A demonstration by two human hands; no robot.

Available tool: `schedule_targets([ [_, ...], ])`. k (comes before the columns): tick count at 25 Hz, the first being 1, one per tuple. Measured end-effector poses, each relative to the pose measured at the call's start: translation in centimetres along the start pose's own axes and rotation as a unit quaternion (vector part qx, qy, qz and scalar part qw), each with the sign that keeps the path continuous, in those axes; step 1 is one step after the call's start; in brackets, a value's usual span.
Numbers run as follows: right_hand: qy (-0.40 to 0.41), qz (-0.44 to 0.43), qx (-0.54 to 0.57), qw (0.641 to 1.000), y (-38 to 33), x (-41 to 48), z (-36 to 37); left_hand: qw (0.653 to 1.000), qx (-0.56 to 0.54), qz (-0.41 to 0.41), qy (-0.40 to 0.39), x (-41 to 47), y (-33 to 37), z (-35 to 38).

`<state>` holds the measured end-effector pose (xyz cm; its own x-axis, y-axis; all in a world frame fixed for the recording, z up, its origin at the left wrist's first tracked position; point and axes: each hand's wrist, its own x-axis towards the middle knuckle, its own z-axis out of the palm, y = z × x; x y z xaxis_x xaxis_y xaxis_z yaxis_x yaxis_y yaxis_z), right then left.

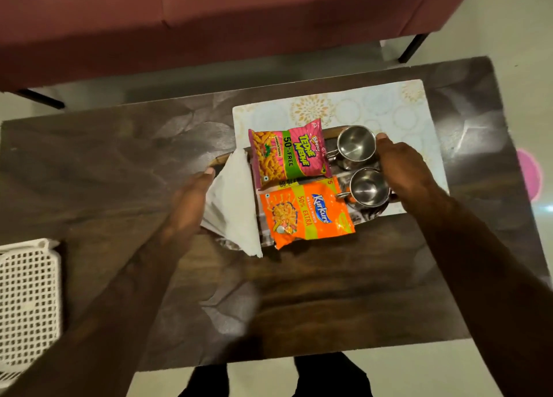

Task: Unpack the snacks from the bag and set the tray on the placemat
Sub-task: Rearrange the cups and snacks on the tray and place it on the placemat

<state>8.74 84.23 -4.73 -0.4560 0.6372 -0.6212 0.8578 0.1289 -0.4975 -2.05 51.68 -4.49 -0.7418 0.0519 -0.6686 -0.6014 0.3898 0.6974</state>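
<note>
A dark oval tray [223, 157] lies partly on the pale patterned placemat [374, 106], its left end over the bare table. On it are a pink snack packet [288, 154], an orange snack packet [308, 214], two steel cups [356, 146] [369, 187] and folded white napkins [236, 202]. My left hand [191, 205] grips the tray's left end beside the napkins. My right hand [404, 169] grips its right end next to the cups.
A dark wood-patterned table [119, 163] holds everything. A white perforated basket [27, 307] stands at its left front edge. A maroon sofa [179, 22] runs behind the table. My legs show below the table's near edge.
</note>
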Motion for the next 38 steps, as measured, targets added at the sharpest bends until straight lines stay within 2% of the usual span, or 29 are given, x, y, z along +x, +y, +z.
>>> schedule_targets([
  [4,-0.012,0.05,0.057,0.997,0.8,4.2,-2.2,0.998,0.049,0.021,-0.013,3.6,1.4,4.8],
  [6,-0.022,0.069,0.068,0.995,1.2,6.2,-2.9,0.997,0.07,0.0,-0.016,5.4,1.7,6.8],
  [12,-0.019,0.076,0.094,0.992,2.1,10.8,-3.8,0.996,0.086,-0.005,0.01,8.2,1.5,10.1],
  [17,-0.009,0.012,0.041,0.999,3.0,13.3,-3.7,0.991,0.127,0.02,0.048,8.9,1.3,11.6],
  [21,-0.008,0.01,0.042,0.999,3.2,13.7,-3.6,0.989,0.141,0.01,0.048,9.3,1.6,11.5],
  [26,0.006,-0.012,0.074,0.997,2.7,13.7,-3.6,0.991,0.128,0.015,0.026,9.6,1.7,11.2],
  [29,0.012,0.002,0.102,0.995,2.3,13.7,-3.9,0.991,0.132,0.019,0.014,9.5,1.7,11.4],
  [38,-0.008,-0.019,0.106,0.994,3.6,13.1,-3.9,0.986,0.163,-0.016,-0.007,9.5,1.9,11.3],
])
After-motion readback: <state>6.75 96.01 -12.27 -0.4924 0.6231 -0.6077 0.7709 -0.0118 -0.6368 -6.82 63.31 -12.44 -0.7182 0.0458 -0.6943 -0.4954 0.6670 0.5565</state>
